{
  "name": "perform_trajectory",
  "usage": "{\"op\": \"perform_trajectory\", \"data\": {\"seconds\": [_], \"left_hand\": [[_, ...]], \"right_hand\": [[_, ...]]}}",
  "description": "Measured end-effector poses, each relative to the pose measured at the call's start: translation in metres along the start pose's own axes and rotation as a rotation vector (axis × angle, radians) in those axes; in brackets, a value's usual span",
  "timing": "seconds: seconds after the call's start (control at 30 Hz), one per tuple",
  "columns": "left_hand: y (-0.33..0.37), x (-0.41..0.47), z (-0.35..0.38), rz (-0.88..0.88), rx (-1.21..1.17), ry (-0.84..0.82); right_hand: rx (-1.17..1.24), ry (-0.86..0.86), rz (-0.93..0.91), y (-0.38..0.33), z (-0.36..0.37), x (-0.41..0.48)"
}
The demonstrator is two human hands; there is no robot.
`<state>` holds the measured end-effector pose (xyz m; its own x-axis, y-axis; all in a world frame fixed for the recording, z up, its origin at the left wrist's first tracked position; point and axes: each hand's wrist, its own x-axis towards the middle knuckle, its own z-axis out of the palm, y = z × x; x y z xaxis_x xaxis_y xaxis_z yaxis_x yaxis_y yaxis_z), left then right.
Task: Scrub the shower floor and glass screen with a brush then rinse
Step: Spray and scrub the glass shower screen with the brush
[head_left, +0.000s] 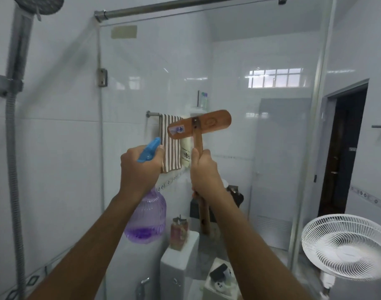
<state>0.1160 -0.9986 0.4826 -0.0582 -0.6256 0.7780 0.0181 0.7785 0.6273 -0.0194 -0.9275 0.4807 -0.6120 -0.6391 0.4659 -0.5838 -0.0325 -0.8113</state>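
My right hand [203, 169] grips the wooden handle of a brush [199, 125], whose flat wooden head is raised against the glass screen [271, 131], tilted slightly up to the right. My left hand [139, 167] holds a spray bottle [147, 215] with a blue trigger head and a clear purple body holding a little purple liquid, its nozzle pointing at the glass. Both hands are at chest height, side by side, close to the screen. The shower floor is out of view.
A shower head and hose [16, 61] hang on the left wall. Behind the glass are a striped towel [171, 146] on a rail, a toilet cistern [178, 263] with small items, and a dark doorway [343, 148]. A white fan [345, 245] stands at lower right.
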Motion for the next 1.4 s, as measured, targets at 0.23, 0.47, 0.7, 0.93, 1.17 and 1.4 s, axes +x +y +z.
{"op": "perform_trajectory", "data": {"seconds": [0.23, 0.47, 0.7, 0.93, 1.17, 1.4], "left_hand": [[0.001, -0.01, 0.006, -0.034, 0.039, 0.014], [0.012, -0.015, 0.018, -0.015, 0.067, 0.006], [0.017, -0.022, 0.03, -0.012, 0.079, 0.005], [0.009, -0.034, 0.027, -0.041, 0.1, 0.01], [-0.003, -0.017, 0.003, -0.161, 0.075, 0.069], [-0.026, 0.014, -0.014, -0.015, 0.113, 0.048]], "right_hand": [[0.133, -0.086, 0.078, 0.084, 0.01, -0.077], [0.082, 0.052, -0.049, 0.003, -0.046, 0.005], [0.084, 0.028, -0.04, 0.06, -0.045, -0.045], [0.07, -0.002, 0.013, 0.087, -0.046, -0.062], [0.026, -0.022, 0.021, 0.041, -0.063, -0.034], [0.03, -0.019, 0.037, 0.006, -0.044, -0.013]]}}
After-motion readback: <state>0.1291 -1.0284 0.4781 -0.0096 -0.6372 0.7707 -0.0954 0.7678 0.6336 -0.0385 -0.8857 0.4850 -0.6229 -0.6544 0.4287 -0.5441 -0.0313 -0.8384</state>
